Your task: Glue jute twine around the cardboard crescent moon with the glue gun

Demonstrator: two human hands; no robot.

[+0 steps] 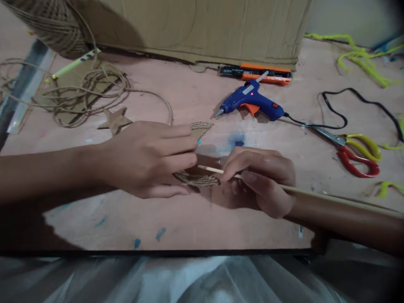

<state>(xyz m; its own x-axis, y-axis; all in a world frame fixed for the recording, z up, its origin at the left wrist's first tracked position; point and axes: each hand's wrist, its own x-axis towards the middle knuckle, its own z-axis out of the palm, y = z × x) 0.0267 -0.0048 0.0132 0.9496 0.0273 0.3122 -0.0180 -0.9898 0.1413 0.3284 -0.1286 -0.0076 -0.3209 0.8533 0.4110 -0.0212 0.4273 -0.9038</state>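
Head view shows a cardboard shape wound with twine point(198, 179) lying on the pink table point(176, 227), pinned flat under the left hand point(148, 158), whose fingers point(176, 145) lie stretched over it so that only a wrapped tip at the far side and a wrapped edge at the near side show. The right hand point(261, 181) is closed around a thin wooden stick point(211, 170), pinched between thumb and fingers, its pale tip reaching leftward until it touches or nearly touches the left fingertips just above the wrapped edge (the exact contact is too small to tell). The stick's long shaft runs back to the right along the forearm. Just beyond the left hand lies a plain cardboard star point(115, 120), and behind it a loose tangle of twine point(82, 94) with a strand curling toward the grip. Beyond the right hand, well apart, a blue glue gun point(249, 101) rests on its orange stand, its black cord point(353, 105) looping off to the right; scissors point(353, 149) with red and yellow handles lie beside that cord. Farther back sit an orange and black box cutter point(257, 73) and a big cardboard box point(195, 29).
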